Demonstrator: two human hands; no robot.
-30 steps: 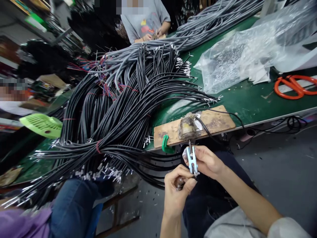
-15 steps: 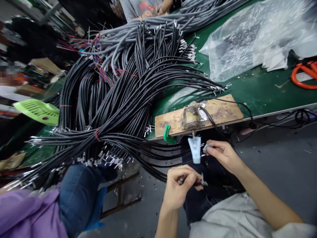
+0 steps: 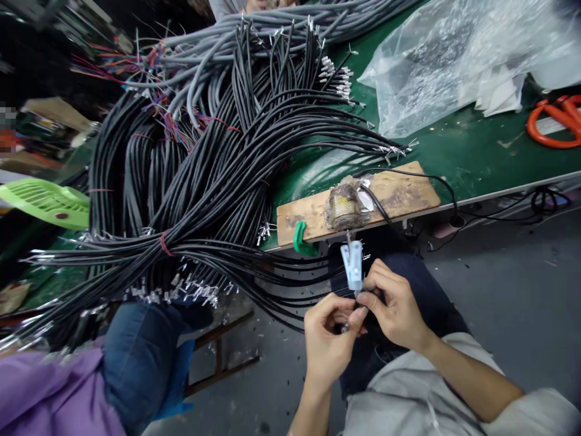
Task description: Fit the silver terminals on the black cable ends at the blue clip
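My left hand (image 3: pixel 330 333) is closed in a pinch around a black cable, with only a short dark piece showing between the fingers. My right hand (image 3: pixel 394 306) meets it at the fingertips, thumb and forefinger pressed together. A small greyish piece is mostly hidden in that right-hand pinch, at the cable's end. Just above the fingertips, a light-blue clothes-peg-like clip (image 3: pixel 352 265) hangs from a metal rod. The rod comes out of a taped, yellowish round body (image 3: pixel 344 207) fixed on a wooden board (image 3: pixel 402 191).
A green clamp (image 3: pixel 301 237) grips the board at the table's edge. Black cable bundles (image 3: pixel 218 181) with bare silvery ends spread to the left. Behind them lie grey cables (image 3: pixel 290 23). A clear plastic bag (image 3: pixel 422 66) and orange-handled scissors (image 3: pixel 551 124) rest on the green table (image 3: pixel 490 157).
My right hand has moved down and left to meet my left hand, bringing the small greyish piece to the cable's end. The view has shifted slightly, so the table appears further left.
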